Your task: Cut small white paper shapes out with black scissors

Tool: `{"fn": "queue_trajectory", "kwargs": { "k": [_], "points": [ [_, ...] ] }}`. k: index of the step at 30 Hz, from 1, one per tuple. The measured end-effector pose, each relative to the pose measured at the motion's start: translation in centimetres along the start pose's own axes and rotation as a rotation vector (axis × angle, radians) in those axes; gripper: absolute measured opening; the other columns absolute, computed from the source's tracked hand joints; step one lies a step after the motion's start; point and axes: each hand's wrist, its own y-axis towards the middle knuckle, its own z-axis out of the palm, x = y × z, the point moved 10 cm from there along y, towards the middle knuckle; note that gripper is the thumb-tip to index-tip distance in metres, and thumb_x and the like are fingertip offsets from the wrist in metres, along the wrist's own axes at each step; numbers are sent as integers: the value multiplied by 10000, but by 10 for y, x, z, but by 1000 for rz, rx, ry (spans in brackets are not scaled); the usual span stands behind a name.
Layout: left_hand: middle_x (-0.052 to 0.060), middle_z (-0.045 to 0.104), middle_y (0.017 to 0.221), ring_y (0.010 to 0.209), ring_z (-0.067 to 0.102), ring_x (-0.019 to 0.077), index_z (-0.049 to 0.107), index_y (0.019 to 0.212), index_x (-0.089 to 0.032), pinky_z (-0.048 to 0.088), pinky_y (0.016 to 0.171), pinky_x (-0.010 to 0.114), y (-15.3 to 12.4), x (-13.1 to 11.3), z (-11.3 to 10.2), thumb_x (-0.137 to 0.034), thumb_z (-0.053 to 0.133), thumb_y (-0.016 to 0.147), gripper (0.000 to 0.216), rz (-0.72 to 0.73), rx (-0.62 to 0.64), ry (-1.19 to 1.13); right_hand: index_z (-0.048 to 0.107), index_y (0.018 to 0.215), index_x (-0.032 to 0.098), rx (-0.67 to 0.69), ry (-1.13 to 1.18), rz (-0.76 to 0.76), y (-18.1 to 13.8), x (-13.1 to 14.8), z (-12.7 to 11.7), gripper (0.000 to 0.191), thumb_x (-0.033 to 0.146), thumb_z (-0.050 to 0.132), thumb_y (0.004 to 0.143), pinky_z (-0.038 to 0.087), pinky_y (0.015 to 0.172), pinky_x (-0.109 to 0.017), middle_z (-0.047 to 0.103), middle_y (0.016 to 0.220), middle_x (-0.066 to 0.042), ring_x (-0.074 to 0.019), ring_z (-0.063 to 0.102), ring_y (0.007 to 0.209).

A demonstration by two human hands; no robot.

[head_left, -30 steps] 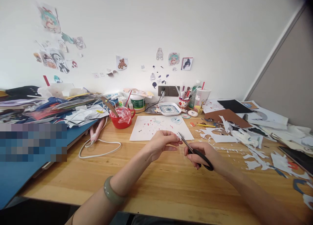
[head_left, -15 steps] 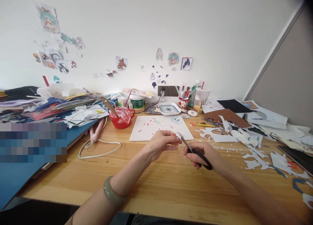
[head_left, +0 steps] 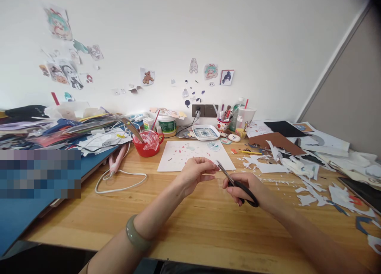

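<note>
Black-handled scissors [head_left: 244, 191] are gripped in my right hand [head_left: 248, 186], blades pointing up and to the left. My left hand [head_left: 196, 172] is closed in a pinch on a small piece of paper [head_left: 217, 166], mostly hidden by the fingertips. The scissor tips lie just right of those fingertips, close to the paper bit. Behind both hands a white sheet [head_left: 171, 157] lies on the wooden table, with small coloured cut-outs scattered over it.
A red cup [head_left: 147, 147] with a stick and plastic inside stands left of the sheet. Beyond the sheet sits a patterned tray [head_left: 206, 138]. White paper scraps [head_left: 268, 163] spread to the right. A pink corded tool [head_left: 114, 163] lies at left, its white cord looping on the table.
The scissors' tips have moved slightly left and up, and less of the paper piece shows at my left fingertips. Both hands stay nearly in place.
</note>
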Motion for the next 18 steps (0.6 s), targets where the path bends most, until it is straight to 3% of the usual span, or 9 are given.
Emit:
{"fn": "queue_trajectory", "kwargs": {
  "k": [11, 18],
  "points": [
    [35, 597, 650, 648, 554, 105, 595, 647, -117, 429, 567, 201, 0, -5, -7, -199, 680, 541, 159, 40, -88, 118, 535, 749, 156, 21, 1, 11, 1, -7, 1, 134, 285, 510, 723, 346, 416, -195, 492, 438, 49, -84, 466, 403],
    [33, 602, 626, 597, 541, 91, 589, 614, -116, 426, 581, 213, 1, -6, -6, -202, 696, 510, 172, 32, -82, 135, 564, 771, 153, 8, -17, 35, -1, -6, -1, 172, 310, 504, 739, 364, 416, -189, 481, 451, 45, -76, 457, 410]
  ]
}}
